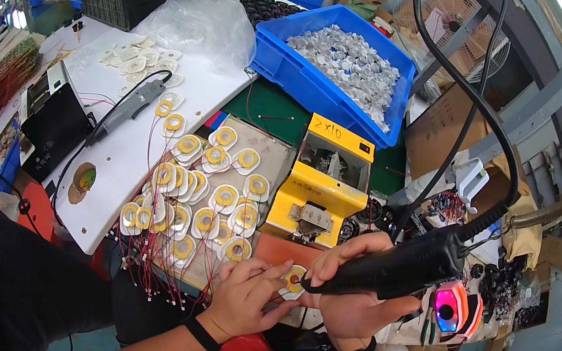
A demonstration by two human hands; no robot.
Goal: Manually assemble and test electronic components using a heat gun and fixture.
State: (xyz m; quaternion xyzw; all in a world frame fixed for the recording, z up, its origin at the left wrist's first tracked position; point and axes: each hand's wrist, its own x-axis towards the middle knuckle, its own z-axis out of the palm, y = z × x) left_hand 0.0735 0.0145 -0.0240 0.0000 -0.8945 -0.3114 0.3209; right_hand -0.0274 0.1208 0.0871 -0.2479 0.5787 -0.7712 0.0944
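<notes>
My left hand (241,296) pinches a small white rounded part with a yellow ring (293,276) at the bench's front edge. My right hand (355,314) is wrapped round a black electric screwdriver (401,263), held nearly level. The driver's tip meets the middle of the white part, and any screw there is too small to make out. To the left of my hands lie many similar white parts with yellow rings (205,219), in loose rows, their thin red wires (160,270) trailing over the front edge.
A yellow machine (326,200) stands just beyond my hands. Behind it, a blue bin (329,89) holds a heap of small whitish pieces. A grey handheld tool (128,111) lies on the white table at left. Black cable (475,95) loops down at right, above a lit pink-and-blue device (449,310).
</notes>
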